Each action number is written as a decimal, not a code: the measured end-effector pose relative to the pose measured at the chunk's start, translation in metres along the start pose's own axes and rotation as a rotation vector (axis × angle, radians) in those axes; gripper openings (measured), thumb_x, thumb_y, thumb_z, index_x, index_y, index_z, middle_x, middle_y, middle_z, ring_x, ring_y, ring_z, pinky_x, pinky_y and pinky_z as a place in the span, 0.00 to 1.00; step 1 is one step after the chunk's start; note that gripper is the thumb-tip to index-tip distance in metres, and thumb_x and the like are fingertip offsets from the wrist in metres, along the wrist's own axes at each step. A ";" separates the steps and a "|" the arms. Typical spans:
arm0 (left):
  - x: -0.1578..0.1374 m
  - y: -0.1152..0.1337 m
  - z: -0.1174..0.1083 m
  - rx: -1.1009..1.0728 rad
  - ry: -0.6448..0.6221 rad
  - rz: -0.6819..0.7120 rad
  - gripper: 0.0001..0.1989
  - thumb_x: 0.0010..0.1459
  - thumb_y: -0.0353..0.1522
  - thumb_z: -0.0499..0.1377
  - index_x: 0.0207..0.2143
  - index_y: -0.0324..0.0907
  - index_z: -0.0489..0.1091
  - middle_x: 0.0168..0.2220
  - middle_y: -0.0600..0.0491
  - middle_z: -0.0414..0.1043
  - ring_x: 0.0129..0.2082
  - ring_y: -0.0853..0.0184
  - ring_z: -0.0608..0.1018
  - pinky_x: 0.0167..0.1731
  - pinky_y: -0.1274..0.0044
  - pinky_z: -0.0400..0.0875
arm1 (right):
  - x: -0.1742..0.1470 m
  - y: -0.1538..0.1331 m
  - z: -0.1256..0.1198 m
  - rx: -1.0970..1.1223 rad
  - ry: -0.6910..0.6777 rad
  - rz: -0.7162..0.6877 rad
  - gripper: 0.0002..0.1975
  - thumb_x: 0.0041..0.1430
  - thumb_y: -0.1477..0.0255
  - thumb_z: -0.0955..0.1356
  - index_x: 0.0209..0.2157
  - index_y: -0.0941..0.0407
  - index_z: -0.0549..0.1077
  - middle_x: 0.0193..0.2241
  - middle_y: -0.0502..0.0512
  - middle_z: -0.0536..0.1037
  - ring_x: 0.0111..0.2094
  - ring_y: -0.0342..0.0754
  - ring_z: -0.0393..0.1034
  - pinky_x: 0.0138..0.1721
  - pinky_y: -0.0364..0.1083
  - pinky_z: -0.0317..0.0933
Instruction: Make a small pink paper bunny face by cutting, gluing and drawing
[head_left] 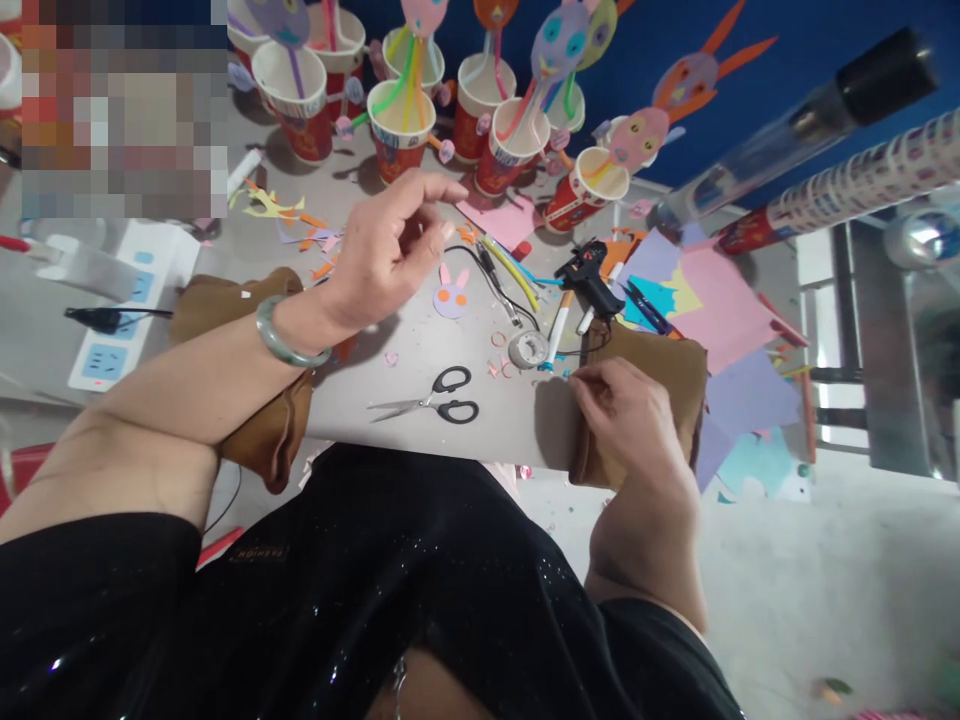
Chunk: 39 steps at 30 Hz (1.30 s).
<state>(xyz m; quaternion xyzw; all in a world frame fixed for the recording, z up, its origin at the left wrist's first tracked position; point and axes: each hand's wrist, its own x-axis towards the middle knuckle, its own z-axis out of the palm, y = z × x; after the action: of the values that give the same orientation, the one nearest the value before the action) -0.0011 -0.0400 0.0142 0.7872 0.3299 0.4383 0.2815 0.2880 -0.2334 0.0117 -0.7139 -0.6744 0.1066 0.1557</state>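
Paper rabbit face (450, 306) is laid flat on the surface (517, 430), just beside the left hand (386, 245), whose grip is loosely curled in the air, index finger and thumb parted. The grip of the right hand (630, 410) is bent inward over a brown pad (600, 465), fingertips bunched; whether anything is pinched there cannot be told. Scissors (426, 403) are laid nearer the body, partly open. A tape roll (519, 353) and a glue gun (592, 280) are seen beyond the right hand, and paper cups (394, 152) are lined up behind.
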 end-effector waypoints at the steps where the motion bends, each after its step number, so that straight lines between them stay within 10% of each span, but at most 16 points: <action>1: 0.000 0.004 0.000 -0.021 -0.010 -0.064 0.16 0.65 0.41 0.57 0.50 0.46 0.73 0.35 0.51 0.75 0.25 0.69 0.72 0.27 0.75 0.67 | 0.003 -0.005 -0.004 0.043 0.024 -0.031 0.06 0.63 0.68 0.67 0.35 0.54 0.75 0.31 0.55 0.80 0.30 0.49 0.73 0.34 0.48 0.64; 8: 0.000 0.033 0.007 -0.447 -0.444 -0.584 0.06 0.65 0.30 0.59 0.44 0.39 0.73 0.36 0.50 0.78 0.20 0.77 0.68 0.22 0.80 0.64 | 0.048 -0.052 -0.003 0.236 -0.010 -0.189 0.08 0.64 0.66 0.68 0.34 0.52 0.78 0.26 0.52 0.80 0.26 0.46 0.72 0.30 0.46 0.64; 12: -0.004 0.038 0.012 -0.564 -0.630 -0.655 0.06 0.65 0.32 0.62 0.36 0.38 0.72 0.30 0.55 0.74 0.20 0.78 0.71 0.20 0.83 0.63 | 0.071 -0.066 0.009 0.321 0.001 -0.258 0.08 0.64 0.68 0.68 0.32 0.54 0.77 0.26 0.52 0.80 0.25 0.45 0.70 0.30 0.45 0.63; 39: 0.002 0.044 0.019 -0.501 -0.587 -0.835 0.12 0.64 0.22 0.60 0.26 0.38 0.70 0.20 0.59 0.70 0.17 0.79 0.68 0.19 0.83 0.60 | 0.078 -0.061 0.043 0.554 0.083 -0.266 0.05 0.61 0.67 0.71 0.36 0.53 0.78 0.29 0.50 0.81 0.25 0.43 0.70 0.30 0.45 0.66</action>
<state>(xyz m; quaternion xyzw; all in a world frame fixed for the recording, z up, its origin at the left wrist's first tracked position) 0.0282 -0.0690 0.0383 0.5878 0.4070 0.1173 0.6892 0.2207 -0.1502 -0.0011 -0.5535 -0.7001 0.2359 0.3845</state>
